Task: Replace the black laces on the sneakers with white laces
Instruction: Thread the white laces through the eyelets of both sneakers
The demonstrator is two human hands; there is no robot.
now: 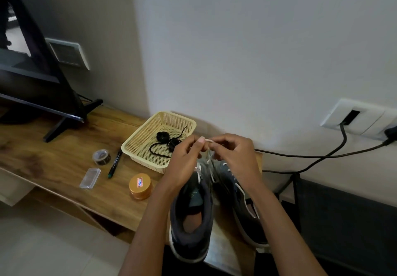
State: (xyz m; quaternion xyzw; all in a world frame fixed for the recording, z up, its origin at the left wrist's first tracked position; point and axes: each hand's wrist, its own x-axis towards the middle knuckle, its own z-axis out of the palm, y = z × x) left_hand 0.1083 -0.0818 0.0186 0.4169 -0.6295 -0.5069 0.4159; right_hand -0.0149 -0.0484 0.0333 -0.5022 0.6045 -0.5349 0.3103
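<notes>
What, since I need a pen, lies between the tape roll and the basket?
A black marker lies between the tape roll and the basket, in the head view.

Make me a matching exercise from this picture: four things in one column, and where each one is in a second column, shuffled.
Things
1. black laces
2. white lace
3. marker
4. jar with the orange lid

Places
A. pinched by the left hand and right hand above the sneakers
B. standing on the table, left of the sneakers
C. lying in the basket
D. lying between the tape roll and the basket

Pairs: 1-C, 2-A, 3-D, 4-B
</notes>
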